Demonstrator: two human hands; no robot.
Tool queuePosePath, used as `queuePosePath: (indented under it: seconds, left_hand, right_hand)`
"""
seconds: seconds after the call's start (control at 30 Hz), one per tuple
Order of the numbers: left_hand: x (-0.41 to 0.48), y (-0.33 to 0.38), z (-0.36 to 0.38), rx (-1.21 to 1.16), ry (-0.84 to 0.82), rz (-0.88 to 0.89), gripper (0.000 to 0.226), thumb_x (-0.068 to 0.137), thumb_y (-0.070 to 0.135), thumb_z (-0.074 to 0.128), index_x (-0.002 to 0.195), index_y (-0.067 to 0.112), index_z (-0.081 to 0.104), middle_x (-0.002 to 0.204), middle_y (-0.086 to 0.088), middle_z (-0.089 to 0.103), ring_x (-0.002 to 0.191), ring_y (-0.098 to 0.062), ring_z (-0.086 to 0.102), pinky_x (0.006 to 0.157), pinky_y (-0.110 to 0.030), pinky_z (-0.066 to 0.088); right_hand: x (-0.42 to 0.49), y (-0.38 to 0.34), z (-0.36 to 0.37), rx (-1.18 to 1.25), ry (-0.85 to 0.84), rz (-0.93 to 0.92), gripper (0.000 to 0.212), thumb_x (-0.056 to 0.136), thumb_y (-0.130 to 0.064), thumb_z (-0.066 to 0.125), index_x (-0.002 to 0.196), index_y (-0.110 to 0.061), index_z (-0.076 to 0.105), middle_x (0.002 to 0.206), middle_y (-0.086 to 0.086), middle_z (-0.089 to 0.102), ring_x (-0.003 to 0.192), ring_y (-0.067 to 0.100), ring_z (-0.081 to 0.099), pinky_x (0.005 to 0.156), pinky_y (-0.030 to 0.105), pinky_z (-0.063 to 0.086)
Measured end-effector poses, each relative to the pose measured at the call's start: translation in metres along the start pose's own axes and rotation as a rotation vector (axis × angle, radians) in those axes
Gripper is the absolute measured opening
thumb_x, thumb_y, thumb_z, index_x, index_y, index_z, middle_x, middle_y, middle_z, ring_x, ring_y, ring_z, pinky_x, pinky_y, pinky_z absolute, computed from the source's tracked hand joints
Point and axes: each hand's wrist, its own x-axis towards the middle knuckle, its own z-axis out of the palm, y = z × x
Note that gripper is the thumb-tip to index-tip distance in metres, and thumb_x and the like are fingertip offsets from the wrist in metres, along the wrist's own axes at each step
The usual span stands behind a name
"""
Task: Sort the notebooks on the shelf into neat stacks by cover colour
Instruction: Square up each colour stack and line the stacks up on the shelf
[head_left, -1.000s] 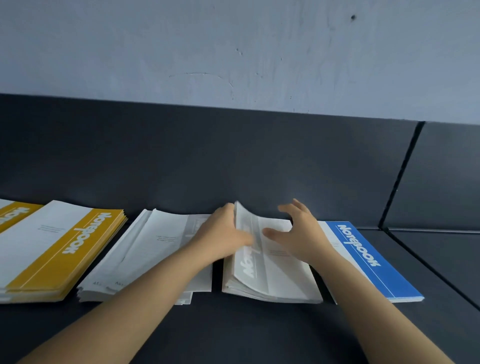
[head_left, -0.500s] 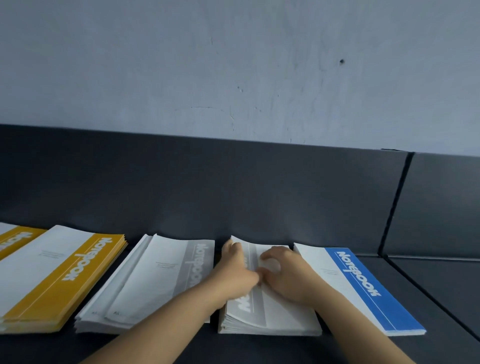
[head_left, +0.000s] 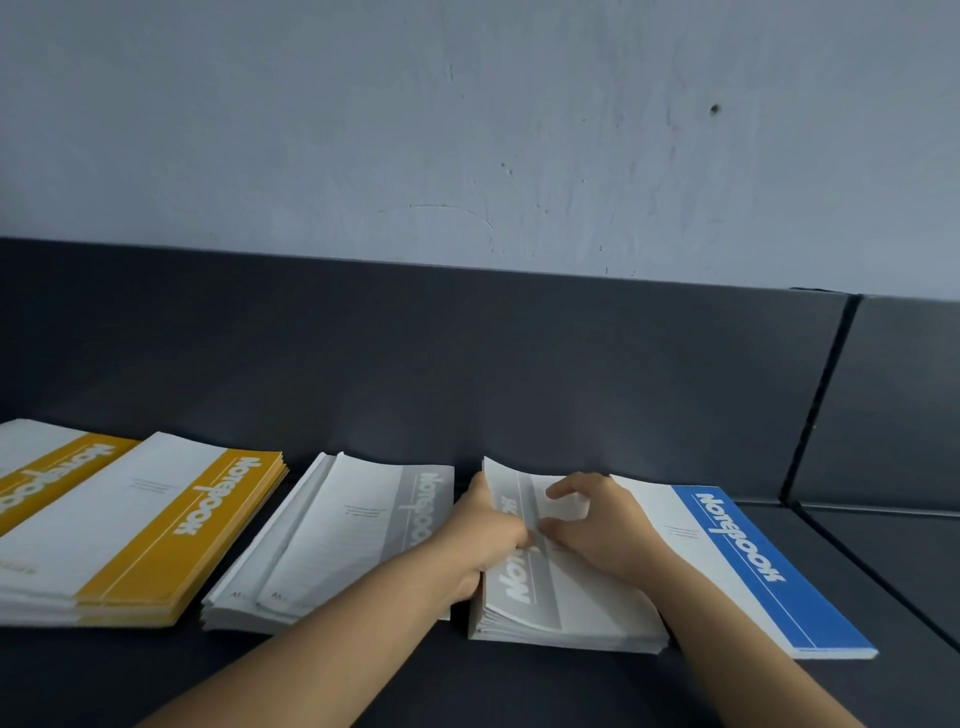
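Grey stack (head_left: 571, 631) left of blue notebook (head_left: 753, 561): raised cover (head_left: 537, 597) now flatter. Left hand (head_left: 485, 540) grips edge, right hand (head_left: 605, 525) pinches cover; squaring likely.

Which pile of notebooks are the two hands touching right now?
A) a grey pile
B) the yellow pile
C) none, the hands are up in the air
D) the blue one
A: the left hand and the right hand are both on the grey stack, which lies just left of the blue notebook.
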Motion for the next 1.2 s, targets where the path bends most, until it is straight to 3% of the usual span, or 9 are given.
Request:
queuePosePath:
  seconds: [0.17,0.3,0.47,0.57,0.73,0.97,1.07,1.13,1.2]
  left_hand:
    - [-0.009,0.021,-0.021,0.212,0.003,0.112,0.071,0.081,0.017,0.071,0.143,0.019,0.037,0.141,0.006,0.044,0.131,-0.017,0.044,0.101,-0.027,0.039]
    - [-0.025,0.041,-0.073,0.614,0.058,0.207,0.072,0.084,0.035,0.071,0.146,0.021,0.037,0.149,0.004,0.037,0.132,-0.015,0.041,0.1,-0.024,0.039]
    - [-0.038,0.021,-0.14,1.133,0.165,-0.029,0.076,0.078,0.059,0.065,0.137,0.015,0.045,0.138,-0.004,0.047,0.126,-0.022,0.046,0.094,-0.031,0.045]
    - [-0.04,0.008,-0.162,1.07,0.091,-0.136,0.055,0.081,0.054,0.068,0.115,0.014,0.052,0.108,0.002,0.058,0.102,-0.016,0.06,0.072,-0.023,0.045]
    - [-0.04,0.003,-0.182,0.946,0.054,-0.107,0.056,0.087,0.037,0.069,0.132,0.013,0.048,0.127,-0.002,0.057,0.101,-0.015,0.056,0.087,-0.028,0.048]
    - [-0.034,-0.004,-0.187,0.413,0.014,-0.178,0.031,0.087,0.02,0.07,0.106,0.008,0.049,0.112,0.002,0.054,0.115,-0.018,0.048,0.093,-0.025,0.037]
    - [-0.034,-0.004,-0.187,0.287,-0.006,-0.19,0.055,0.086,0.021,0.073,0.13,0.002,0.046,0.141,-0.007,0.047,0.135,-0.023,0.039,0.105,-0.03,0.032]
    - [-0.034,-0.009,-0.188,0.332,-0.01,-0.2,0.067,0.08,0.027,0.077,0.135,0.006,0.045,0.141,-0.008,0.049,0.131,-0.025,0.045,0.108,-0.033,0.036]
    - [-0.036,-0.013,-0.188,0.522,-0.021,-0.193,0.072,0.079,0.034,0.074,0.138,0.007,0.042,0.133,-0.006,0.053,0.117,-0.022,0.053,0.097,-0.032,0.047]
  right_hand:
    - [-0.005,-0.008,-0.007,0.02,0.041,-0.018,0.035,0.088,-0.031,0.065,0.121,-0.022,0.059,0.127,-0.008,0.052,0.116,0.014,0.05,0.082,0.018,0.03]
    - [-0.013,-0.032,-0.01,0.083,0.135,-0.118,0.025,0.092,-0.028,0.061,0.116,-0.024,0.063,0.113,-0.019,0.052,0.115,0.007,0.053,0.086,0.013,0.033]
    - [-0.028,-0.094,0.019,0.175,-0.107,-0.165,0.04,0.092,-0.031,0.059,0.13,-0.021,0.053,0.129,-0.007,0.056,0.115,0.008,0.052,0.092,0.018,0.039]
    - [-0.032,-0.129,0.044,-0.019,-0.275,-0.053,0.051,0.092,-0.034,0.056,0.136,-0.013,0.04,0.135,0.003,0.048,0.115,0.019,0.051,0.084,0.023,0.039]
    - [-0.032,-0.149,0.074,0.055,-0.334,0.197,0.077,0.078,-0.041,0.072,0.137,-0.01,0.032,0.138,0.005,0.036,0.119,0.021,0.046,0.08,0.026,0.039]
    - [-0.031,-0.158,0.086,0.203,-0.272,0.291,0.092,0.074,-0.029,0.079,0.143,-0.009,0.021,0.135,0.003,0.043,0.12,0.021,0.047,0.08,0.025,0.039]
    - [-0.03,-0.16,0.089,0.18,-0.291,0.298,0.086,0.075,-0.033,0.076,0.14,-0.01,0.025,0.134,0.003,0.043,0.117,0.02,0.048,0.078,0.025,0.039]
    - [-0.032,-0.162,0.091,0.132,-0.305,0.271,0.081,0.077,-0.035,0.071,0.139,-0.011,0.026,0.135,0.005,0.04,0.109,0.019,0.048,0.076,0.025,0.038]
    - [-0.035,-0.163,0.09,0.079,-0.304,0.221,0.074,0.08,-0.034,0.067,0.138,-0.011,0.027,0.135,0.007,0.039,0.098,0.017,0.044,0.074,0.025,0.037]
